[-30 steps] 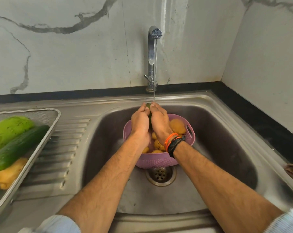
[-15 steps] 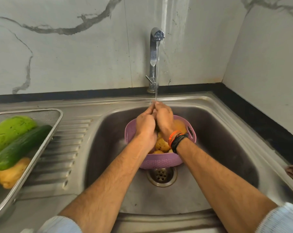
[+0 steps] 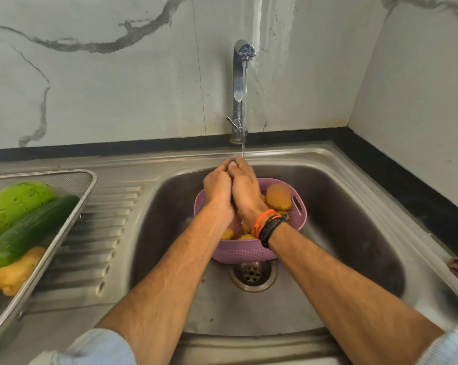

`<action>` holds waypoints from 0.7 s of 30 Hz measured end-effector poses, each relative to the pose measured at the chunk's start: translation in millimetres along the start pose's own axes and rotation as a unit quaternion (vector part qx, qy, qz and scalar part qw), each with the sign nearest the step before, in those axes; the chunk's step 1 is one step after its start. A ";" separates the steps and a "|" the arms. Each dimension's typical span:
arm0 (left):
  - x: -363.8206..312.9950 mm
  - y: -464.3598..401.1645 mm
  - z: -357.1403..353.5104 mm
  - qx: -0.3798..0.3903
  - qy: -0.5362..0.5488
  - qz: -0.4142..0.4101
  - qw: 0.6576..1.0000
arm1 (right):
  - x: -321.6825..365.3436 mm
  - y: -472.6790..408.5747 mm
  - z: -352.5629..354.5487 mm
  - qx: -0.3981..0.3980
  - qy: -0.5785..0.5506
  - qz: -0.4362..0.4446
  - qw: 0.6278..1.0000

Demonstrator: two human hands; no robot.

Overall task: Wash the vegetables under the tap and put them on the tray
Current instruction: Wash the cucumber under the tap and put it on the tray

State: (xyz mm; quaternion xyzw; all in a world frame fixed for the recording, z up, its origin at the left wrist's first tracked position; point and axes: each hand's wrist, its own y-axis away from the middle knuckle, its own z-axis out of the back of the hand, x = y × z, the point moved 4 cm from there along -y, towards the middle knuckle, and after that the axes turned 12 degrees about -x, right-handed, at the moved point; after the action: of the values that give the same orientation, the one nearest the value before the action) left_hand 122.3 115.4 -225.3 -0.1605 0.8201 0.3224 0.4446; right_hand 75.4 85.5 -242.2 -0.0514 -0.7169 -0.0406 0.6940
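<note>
Vegetables already sit on the steel tray (image 3: 87, 187) at the left of the drainboard: a pale green one (image 3: 14, 204), a dark cucumber (image 3: 30, 230) lying against it and a yellow one (image 3: 17, 270) at the near end, while brownish potatoes (image 3: 278, 197) fill the purple basket (image 3: 246, 252) standing in the sink (image 3: 354, 206) over the drain. Above the basket, the left hand (image 3: 218, 188) and right hand (image 3: 245, 189) press together with fingers curled, right under the thin stream from the tap (image 3: 239, 83). What they clasp is hidden between them, so I cannot tell.
</note>
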 end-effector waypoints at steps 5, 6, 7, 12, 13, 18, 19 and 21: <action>11.1 13.2 -3.0 0.042 0.015 0.001 0.999 | 10.2 -13.8 17.8 -0.038 -0.001 -0.028 0.999; 10.3 13.5 -3.7 0.041 0.005 -0.001 0.999 | 10.1 -10.0 18.8 -0.043 -0.002 -0.023 0.999; 7.2 12.7 -2.7 0.033 -0.005 -0.005 0.999 | 9.7 -3.9 17.2 -0.037 0.005 -0.013 0.999; 5.5 9.0 3.2 0.010 0.024 0.013 1.000 | 7.9 -4.3 8.2 0.000 0.016 -0.010 1.000; 8.2 13.1 1.8 0.033 0.023 0.014 0.999 | 10.5 -9.3 12.9 -0.020 0.012 -0.020 1.000; 3.0 11.9 -0.2 0.009 0.011 -0.002 1.000 | 7.3 -0.7 13.2 0.002 0.019 -0.002 1.000; 1.0 7.4 2.2 -0.010 0.013 -0.001 1.000 | 5.8 2.5 8.9 0.020 0.028 0.009 0.999; 1.1 8.0 3.4 -0.009 0.037 0.004 0.999 | 6.7 -2.5 5.3 0.028 0.025 0.002 0.999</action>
State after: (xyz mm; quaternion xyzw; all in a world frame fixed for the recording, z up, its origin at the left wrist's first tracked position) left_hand 119.5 123.7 -224.4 -0.1728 0.8339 0.3254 0.4109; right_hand 69.6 83.8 -235.6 -0.0324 -0.6998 -0.0209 0.7133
